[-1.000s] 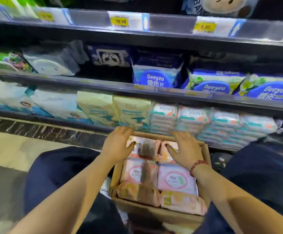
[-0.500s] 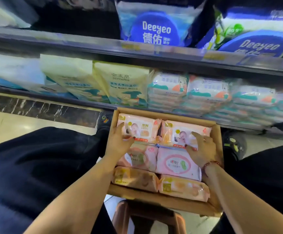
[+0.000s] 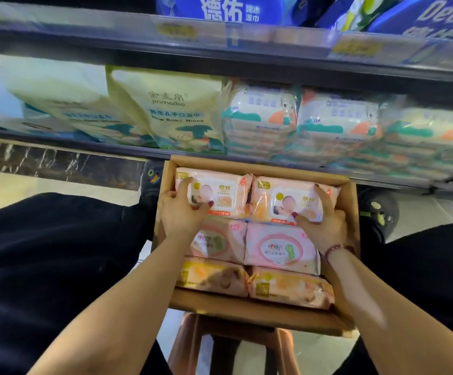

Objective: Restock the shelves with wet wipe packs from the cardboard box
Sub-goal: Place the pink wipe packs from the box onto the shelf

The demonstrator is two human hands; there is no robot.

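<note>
An open cardboard box [image 3: 258, 309] sits between my knees, packed with pink and peach wet wipe packs in two columns. My left hand [image 3: 180, 212] grips the far left pack [image 3: 220, 193], thumb on its front label and fingers over its left end. My right hand [image 3: 321, 217] grips the far right pack [image 3: 282, 201] the same way, fingers over its right end. Both packs show a baby picture and lie in the box's far row. Behind them lie two pink packs [image 3: 279, 247] and two peach ones [image 3: 290, 290].
The bottom shelf [image 3: 65, 143] just beyond the box holds cream baby wipe bags [image 3: 171, 112] and stacks of white-and-teal packs [image 3: 336, 123]. A shelf rail with price tags [image 3: 247, 36] runs above. My dark-trousered legs flank the box. A brown stool [image 3: 193, 345] stands under it.
The view has dropped and closed in on the box. Both hands slid from the box's far edge onto the two far packs and curled round them.
</note>
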